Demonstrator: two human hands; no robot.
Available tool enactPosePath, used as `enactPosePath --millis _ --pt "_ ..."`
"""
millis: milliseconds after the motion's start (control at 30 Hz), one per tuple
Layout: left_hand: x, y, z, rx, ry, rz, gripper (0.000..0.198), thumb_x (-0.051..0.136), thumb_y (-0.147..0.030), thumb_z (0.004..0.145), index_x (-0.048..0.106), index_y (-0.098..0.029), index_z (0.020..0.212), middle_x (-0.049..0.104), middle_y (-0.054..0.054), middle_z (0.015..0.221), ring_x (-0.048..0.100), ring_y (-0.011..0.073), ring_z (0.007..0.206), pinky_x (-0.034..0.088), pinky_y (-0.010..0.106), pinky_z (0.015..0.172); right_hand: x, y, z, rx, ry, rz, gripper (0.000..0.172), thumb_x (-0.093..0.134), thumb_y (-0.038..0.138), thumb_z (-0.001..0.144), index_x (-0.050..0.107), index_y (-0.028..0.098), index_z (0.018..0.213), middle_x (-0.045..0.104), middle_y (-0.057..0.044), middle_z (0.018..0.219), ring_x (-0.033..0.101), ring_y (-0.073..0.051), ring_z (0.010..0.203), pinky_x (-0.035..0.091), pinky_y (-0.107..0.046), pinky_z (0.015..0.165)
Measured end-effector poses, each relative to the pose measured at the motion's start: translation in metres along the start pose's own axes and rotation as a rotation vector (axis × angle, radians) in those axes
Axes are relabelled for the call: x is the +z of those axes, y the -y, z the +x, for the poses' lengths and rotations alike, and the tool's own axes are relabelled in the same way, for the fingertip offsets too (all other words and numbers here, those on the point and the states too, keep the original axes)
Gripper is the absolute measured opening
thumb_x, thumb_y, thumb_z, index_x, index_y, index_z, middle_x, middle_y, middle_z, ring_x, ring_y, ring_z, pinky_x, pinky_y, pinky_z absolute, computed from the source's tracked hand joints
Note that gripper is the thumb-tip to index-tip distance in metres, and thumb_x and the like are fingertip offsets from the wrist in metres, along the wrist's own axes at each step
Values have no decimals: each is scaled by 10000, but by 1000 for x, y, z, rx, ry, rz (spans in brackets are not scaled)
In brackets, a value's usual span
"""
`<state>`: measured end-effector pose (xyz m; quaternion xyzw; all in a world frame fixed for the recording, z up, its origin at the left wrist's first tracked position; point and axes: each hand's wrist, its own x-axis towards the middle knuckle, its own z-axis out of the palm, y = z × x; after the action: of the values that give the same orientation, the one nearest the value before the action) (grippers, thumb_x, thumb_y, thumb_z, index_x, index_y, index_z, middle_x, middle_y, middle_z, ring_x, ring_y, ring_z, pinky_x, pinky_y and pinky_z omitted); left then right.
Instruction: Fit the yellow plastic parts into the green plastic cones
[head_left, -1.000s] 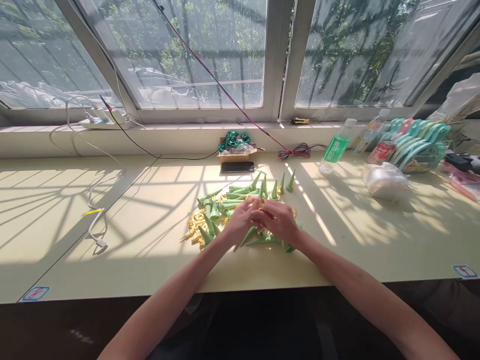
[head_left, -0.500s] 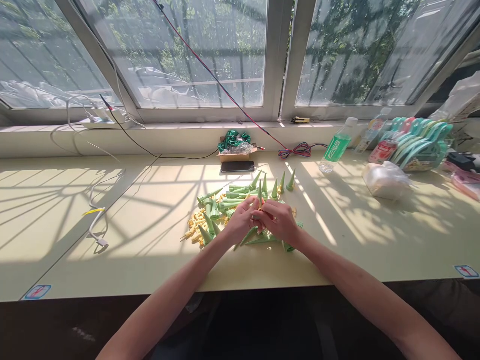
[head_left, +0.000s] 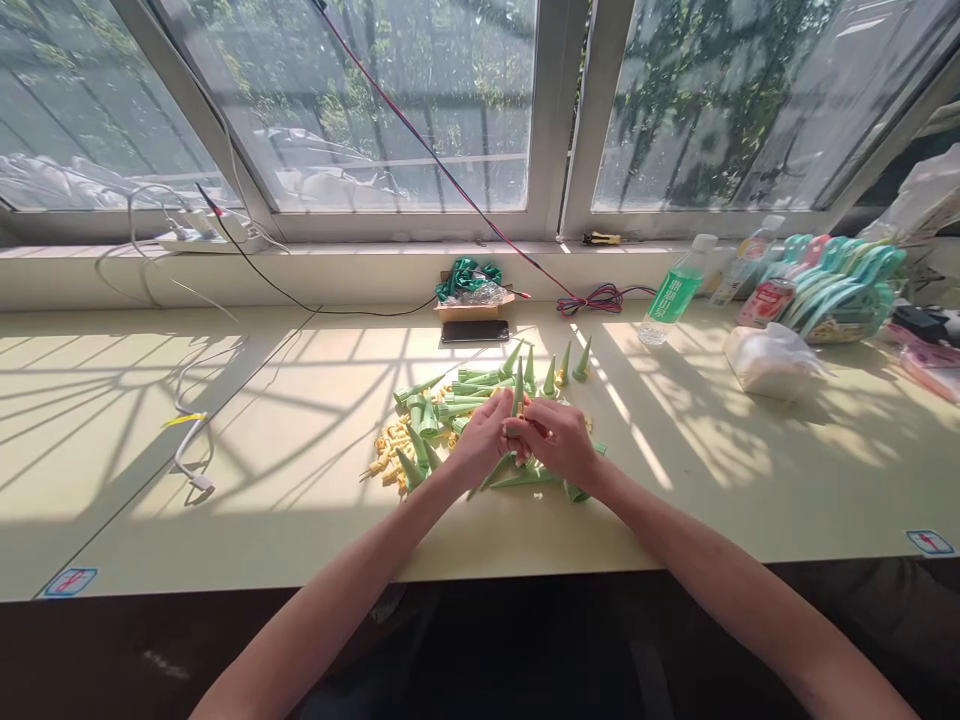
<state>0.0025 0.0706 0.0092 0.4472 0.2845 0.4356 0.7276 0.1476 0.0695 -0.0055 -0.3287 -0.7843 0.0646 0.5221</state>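
Note:
Above the middle of a pile, my left hand [head_left: 486, 432] is closed around a pointed green plastic cone [head_left: 518, 388], its tip upward. My right hand [head_left: 559, 436] meets it from the right, with thumb and fingers pinched at the cone's lower end. Fingers cover that end, so whatever else is there is hidden. Around and below the hands lie several green cones [head_left: 480, 378], most on their sides. Small yellow plastic pieces [head_left: 388, 452] are heaped at the left of the pile. Behind my right hand, several cones [head_left: 582, 362] stand upright, some with yellow at the base.
Behind the pile lie a black phone [head_left: 475, 331] and a small box [head_left: 472, 312] with green material. A coiled cable [head_left: 592, 300], a green-labelled bottle [head_left: 672, 298], a wrapped packet [head_left: 772, 360] and teal plastic items [head_left: 847, 290] are farther right. A white cable [head_left: 196, 440] crosses the left side.
Both hands stay at nearly the same spot over the pile. The held cone shows slightly more of its length and has shifted a touch left. Otherwise the view moved only slightly.

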Motion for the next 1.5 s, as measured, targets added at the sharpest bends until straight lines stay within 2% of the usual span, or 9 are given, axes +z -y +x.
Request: enactPosePath --millis 300,433,567,700,833,1033,1167,1333,1500 --pt "0 -1 1 6 10 0 416 636 -572 859 551 -172 930 584 -39 566 545 93 420 447 191 399 1 1 1 37 -21 38 425 583 355 954 426 203 590 478 49 527 408 -85 479 379 -224 501" --pt "-1 0 2 16 24 3 417 603 -561 888 572 -161 1000 590 -30 587 546 91 436 452 192 415 2 2 0 88 -7 95 393 585 359 945 449 217 605 484 62 514 407 -91 463 529 -284 699" --pt "-1 1 3 41 7 14 422 626 -562 869 586 -159 988 569 -33 589 530 88 447 459 199 418 3 1 -1 128 -9 136 361 590 374 937 483 225 625 473 75 504 392 -92 453 550 -352 864" --pt "2 -2 2 91 -26 52 401 626 -544 873 600 -156 969 565 -26 638 537 89 494 470 204 428 2 0 -1 172 -7 98 377 580 413 938 513 215 625 491 57 509 406 -96 464 538 -288 673" --pt "5 -6 -1 138 -69 159 400 619 -559 868 585 -167 943 593 -13 710 567 97 481 448 212 401 -2 -4 1 165 -59 12 374 550 385 958 544 192 638 474 42 517 401 -94 480 376 -231 496" --pt "6 -6 -4 302 -231 436 362 714 -473 823 626 -176 1010 474 -72 524 421 56 364 312 182 352 -5 -9 4 179 -82 -17 384 519 375 978 550 180 648 481 32 540 400 -94 494 324 -235 505" --pt "7 -4 -4 381 -271 469 320 714 -446 830 658 -171 984 482 -56 567 370 36 384 251 178 351 -7 -10 5 172 -91 -20 438 472 376 998 522 180 609 442 34 518 377 -95 486 294 -243 503" --pt "9 -4 -5 457 -384 482 276 683 -426 856 648 -173 961 602 -6 748 402 24 410 280 182 359 -11 -14 6 249 -119 16 466 395 411 1025 573 179 662 419 40 502 392 -103 469 305 -253 512" --pt "10 -4 -8 558 -446 475 243 670 -416 867 621 -191 945 659 17 822 554 75 522 366 182 423 -12 -18 4 278 -126 91 510 326 478 1036 602 180 729 432 35 515 429 -110 475 330 -253 512"
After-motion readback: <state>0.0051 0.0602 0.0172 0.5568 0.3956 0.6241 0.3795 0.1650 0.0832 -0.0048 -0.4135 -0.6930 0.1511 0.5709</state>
